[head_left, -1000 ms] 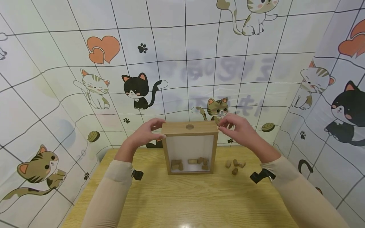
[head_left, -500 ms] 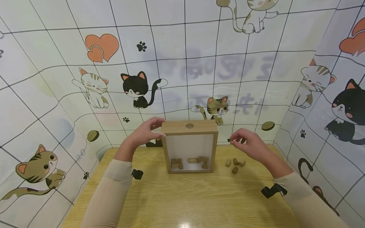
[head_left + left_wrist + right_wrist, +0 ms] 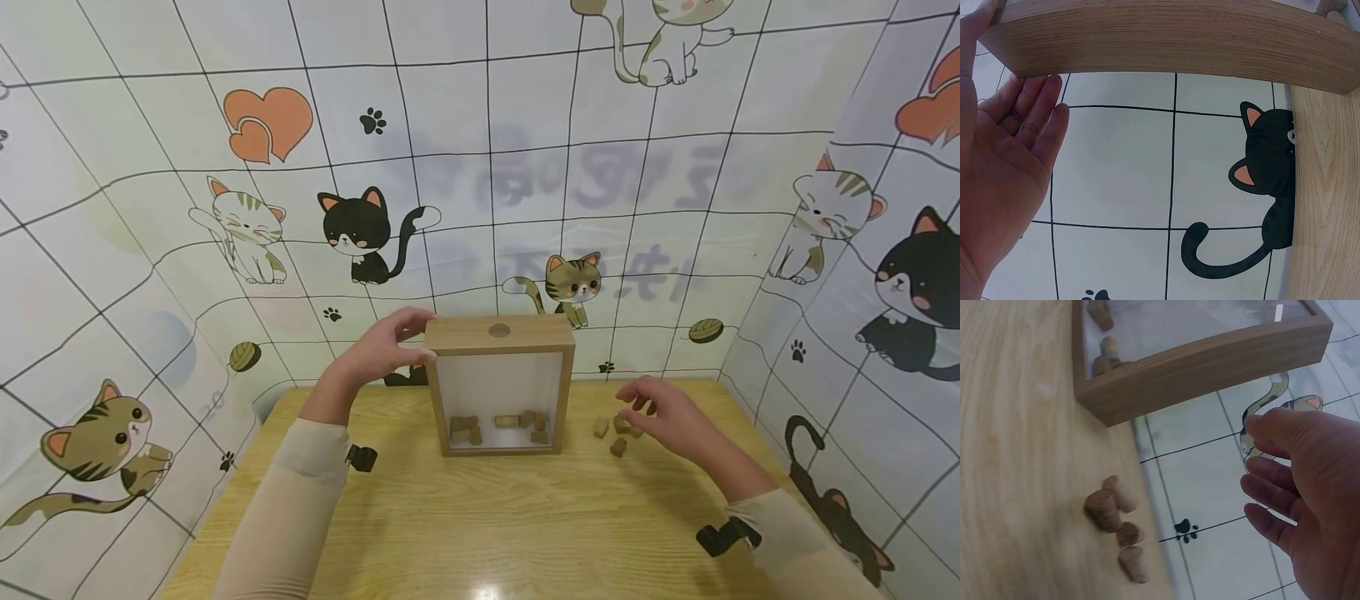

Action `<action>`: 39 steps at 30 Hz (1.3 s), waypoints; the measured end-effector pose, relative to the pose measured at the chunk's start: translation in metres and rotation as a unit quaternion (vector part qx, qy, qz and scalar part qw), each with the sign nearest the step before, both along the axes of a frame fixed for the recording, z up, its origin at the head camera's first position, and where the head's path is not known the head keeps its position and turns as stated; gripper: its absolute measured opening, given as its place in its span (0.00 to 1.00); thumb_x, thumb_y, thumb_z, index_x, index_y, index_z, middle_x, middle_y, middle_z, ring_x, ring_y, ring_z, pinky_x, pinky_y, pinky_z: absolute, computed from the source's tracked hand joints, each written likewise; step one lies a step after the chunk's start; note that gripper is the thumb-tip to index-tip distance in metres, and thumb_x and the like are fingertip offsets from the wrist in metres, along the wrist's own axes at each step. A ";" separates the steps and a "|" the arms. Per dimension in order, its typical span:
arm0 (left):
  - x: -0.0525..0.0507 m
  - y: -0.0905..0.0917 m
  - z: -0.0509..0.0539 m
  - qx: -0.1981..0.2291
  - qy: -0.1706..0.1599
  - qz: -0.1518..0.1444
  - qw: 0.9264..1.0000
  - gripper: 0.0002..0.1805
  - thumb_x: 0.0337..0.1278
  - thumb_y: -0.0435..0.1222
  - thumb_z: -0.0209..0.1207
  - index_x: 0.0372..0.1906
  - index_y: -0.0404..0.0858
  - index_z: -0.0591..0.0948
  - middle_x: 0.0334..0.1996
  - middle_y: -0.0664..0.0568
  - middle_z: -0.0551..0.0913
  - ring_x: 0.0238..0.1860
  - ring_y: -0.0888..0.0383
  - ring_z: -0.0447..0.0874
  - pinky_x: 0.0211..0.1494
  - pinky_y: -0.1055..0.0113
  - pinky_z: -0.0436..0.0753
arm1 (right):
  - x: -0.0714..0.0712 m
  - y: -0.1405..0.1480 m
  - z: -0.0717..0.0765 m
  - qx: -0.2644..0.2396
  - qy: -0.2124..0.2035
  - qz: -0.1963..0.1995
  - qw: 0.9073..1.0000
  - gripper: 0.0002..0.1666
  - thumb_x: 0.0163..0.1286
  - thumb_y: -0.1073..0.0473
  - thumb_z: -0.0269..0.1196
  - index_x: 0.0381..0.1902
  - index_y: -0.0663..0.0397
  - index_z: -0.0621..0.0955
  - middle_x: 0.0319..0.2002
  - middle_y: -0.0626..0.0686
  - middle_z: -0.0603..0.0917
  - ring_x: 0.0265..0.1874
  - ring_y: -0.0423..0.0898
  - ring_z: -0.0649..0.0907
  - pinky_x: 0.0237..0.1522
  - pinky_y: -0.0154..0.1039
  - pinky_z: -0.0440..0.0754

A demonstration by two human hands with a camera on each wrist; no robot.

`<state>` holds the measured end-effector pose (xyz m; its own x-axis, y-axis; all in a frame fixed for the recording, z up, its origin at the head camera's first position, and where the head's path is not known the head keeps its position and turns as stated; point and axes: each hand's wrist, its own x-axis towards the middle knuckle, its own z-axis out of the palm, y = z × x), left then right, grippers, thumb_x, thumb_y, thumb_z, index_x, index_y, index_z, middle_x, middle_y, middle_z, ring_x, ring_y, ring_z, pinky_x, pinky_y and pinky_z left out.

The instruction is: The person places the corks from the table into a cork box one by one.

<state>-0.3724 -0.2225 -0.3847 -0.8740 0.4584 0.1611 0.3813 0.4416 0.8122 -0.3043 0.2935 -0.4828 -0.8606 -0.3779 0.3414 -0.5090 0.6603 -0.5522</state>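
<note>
A wooden display box (image 3: pixel 459 334) with a clear front and a round hole in its top stands upright on the table. Several corks (image 3: pixel 507 422) lie at its bottom. My left hand (image 3: pixel 378 348) grips the box's upper left corner, thumb towards the front and fingers behind. In the left wrist view the fingers (image 3: pixel 1047 134) reach past the box's side panel (image 3: pixel 1166 37). My right hand (image 3: pixel 667 417) hovers over a small group of loose corks right of the box, fingers loosely bent, nothing in them. The right wrist view shows the tapered corks (image 3: pixel 1102 511) lying close together, apart from the hand.
The wood-grain table (image 3: pixel 480 517) extends in front of the box. A white sheet (image 3: pixel 450 108) printed with cats and grid lines hangs behind and on both sides. Black straps with wrist cameras (image 3: pixel 362 457) sit on both sleeves.
My right hand has left the box's upper right corner, moving right and down to above the loose corks, its fingers parting. The left hand stays on the box.
</note>
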 end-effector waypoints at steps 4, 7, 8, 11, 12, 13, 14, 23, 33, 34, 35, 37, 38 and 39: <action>0.000 -0.001 0.000 -0.003 0.003 0.000 1.000 0.41 0.68 0.42 0.77 0.81 0.43 0.72 0.81 0.46 0.70 0.85 0.41 0.62 0.84 0.36 0.64 | 0.003 0.005 -0.015 -0.001 -0.014 -0.005 1.000 0.13 0.76 0.66 0.73 0.55 0.54 0.87 0.51 0.50 0.86 0.43 0.43 0.82 0.42 0.39 0.84; 0.001 -0.001 0.000 -0.003 0.004 0.001 1.000 0.41 0.67 0.42 0.77 0.81 0.43 0.72 0.81 0.45 0.70 0.85 0.40 0.62 0.84 0.35 0.63 | 0.003 0.007 -0.025 -0.006 -0.014 -0.002 1.000 0.13 0.75 0.67 0.73 0.55 0.54 0.87 0.51 0.52 0.87 0.42 0.42 0.82 0.41 0.39 0.84; 0.001 -0.001 0.000 -0.003 0.004 0.001 1.000 0.41 0.67 0.42 0.77 0.81 0.43 0.72 0.81 0.45 0.70 0.85 0.40 0.62 0.84 0.35 0.63 | 0.003 0.007 -0.028 -0.007 -0.011 0.000 1.000 0.13 0.75 0.67 0.73 0.54 0.54 0.87 0.51 0.52 0.87 0.42 0.41 0.82 0.40 0.38 0.84; 0.001 -0.001 0.000 -0.001 0.002 0.002 1.000 0.41 0.67 0.41 0.78 0.81 0.43 0.72 0.81 0.45 0.70 0.85 0.41 0.62 0.84 0.36 0.64 | 0.003 0.008 -0.038 -0.014 0.001 0.009 1.000 0.14 0.73 0.70 0.74 0.54 0.56 0.88 0.50 0.55 0.88 0.40 0.41 0.83 0.38 0.38 0.84; 0.001 0.000 0.000 -0.001 0.002 0.002 1.000 0.41 0.67 0.41 0.78 0.80 0.43 0.72 0.81 0.45 0.70 0.85 0.41 0.62 0.84 0.36 0.64 | 0.003 0.008 -0.041 -0.014 0.002 0.012 1.000 0.15 0.72 0.70 0.74 0.54 0.56 0.87 0.50 0.55 0.87 0.40 0.41 0.83 0.38 0.37 0.83; 0.001 0.000 0.000 -0.001 0.002 0.002 1.000 0.41 0.67 0.41 0.78 0.80 0.43 0.72 0.81 0.45 0.70 0.85 0.41 0.63 0.84 0.36 0.65 | 0.003 0.008 -0.045 -0.015 0.003 0.011 1.000 0.15 0.72 0.72 0.74 0.54 0.57 0.87 0.50 0.56 0.87 0.40 0.42 0.84 0.38 0.37 0.84; 0.001 0.000 -0.001 -0.001 0.002 0.003 1.000 0.41 0.67 0.41 0.77 0.80 0.43 0.72 0.81 0.45 0.70 0.85 0.41 0.63 0.84 0.36 0.65 | 0.003 0.008 -0.048 -0.015 0.003 0.012 1.000 0.16 0.72 0.72 0.74 0.54 0.58 0.87 0.50 0.57 0.87 0.40 0.44 0.85 0.38 0.38 0.84; 0.000 0.001 0.000 -0.003 0.001 0.003 1.000 0.41 0.68 0.42 0.77 0.81 0.43 0.72 0.81 0.45 0.70 0.85 0.41 0.63 0.83 0.36 0.65 | 0.002 0.007 -0.069 -0.014 -0.036 -0.001 0.999 0.15 0.74 0.67 0.74 0.56 0.60 0.87 0.52 0.60 0.88 0.45 0.55 0.87 0.43 0.50 0.87; 0.000 0.001 -0.001 -0.004 0.003 0.004 1.000 0.42 0.67 0.43 0.78 0.81 0.44 0.72 0.81 0.45 0.70 0.85 0.41 0.64 0.83 0.35 0.65 | -0.003 0.010 -0.089 -0.016 -0.045 -0.010 0.999 0.17 0.72 0.65 0.77 0.56 0.60 0.88 0.48 0.55 0.86 0.43 0.50 0.84 0.40 0.40 0.84; 0.000 0.001 -0.001 -0.005 0.003 0.005 1.000 0.42 0.67 0.43 0.78 0.81 0.44 0.72 0.81 0.45 0.70 0.85 0.41 0.64 0.83 0.35 0.65 | -0.003 0.010 -0.090 -0.018 -0.044 -0.007 0.999 0.17 0.72 0.66 0.76 0.56 0.61 0.87 0.48 0.55 0.86 0.43 0.50 0.84 0.41 0.40 0.84; 0.000 0.001 -0.001 -0.005 0.003 0.005 1.000 0.42 0.67 0.43 0.78 0.81 0.44 0.72 0.81 0.45 0.70 0.85 0.41 0.64 0.83 0.35 0.65 | -0.003 0.009 -0.091 -0.021 -0.041 -0.006 0.999 0.17 0.72 0.67 0.76 0.56 0.62 0.87 0.47 0.55 0.86 0.42 0.50 0.84 0.40 0.40 0.84; 0.000 0.000 -0.001 -0.007 0.003 0.005 1.000 0.42 0.67 0.43 0.78 0.81 0.44 0.72 0.81 0.45 0.70 0.85 0.41 0.63 0.83 0.35 0.65 | -0.002 0.008 -0.092 -0.026 -0.039 0.000 0.999 0.16 0.72 0.69 0.76 0.55 0.63 0.87 0.46 0.55 0.85 0.42 0.51 0.84 0.40 0.41 0.85; 0.000 0.000 -0.001 -0.008 0.004 0.005 1.000 0.42 0.67 0.43 0.78 0.81 0.44 0.72 0.81 0.45 0.70 0.85 0.41 0.63 0.83 0.35 0.65 | -0.002 0.008 -0.092 -0.028 -0.038 0.003 0.999 0.16 0.72 0.69 0.76 0.55 0.63 0.87 0.45 0.54 0.85 0.42 0.51 0.84 0.40 0.41 0.85; 0.000 0.000 -0.001 -0.009 0.005 0.006 1.000 0.42 0.67 0.43 0.78 0.81 0.44 0.72 0.82 0.45 0.70 0.85 0.41 0.63 0.83 0.35 0.64 | -0.002 0.008 -0.093 -0.030 -0.039 0.006 0.999 0.16 0.71 0.69 0.75 0.55 0.63 0.87 0.45 0.54 0.85 0.42 0.51 0.84 0.40 0.41 0.85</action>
<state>-0.3724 -0.2227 -0.3855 -0.8777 0.4512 0.1613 0.3836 0.4598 0.8009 -0.3062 0.3013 -0.5756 -0.8810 -0.3684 0.2967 -0.4706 0.6191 -0.6286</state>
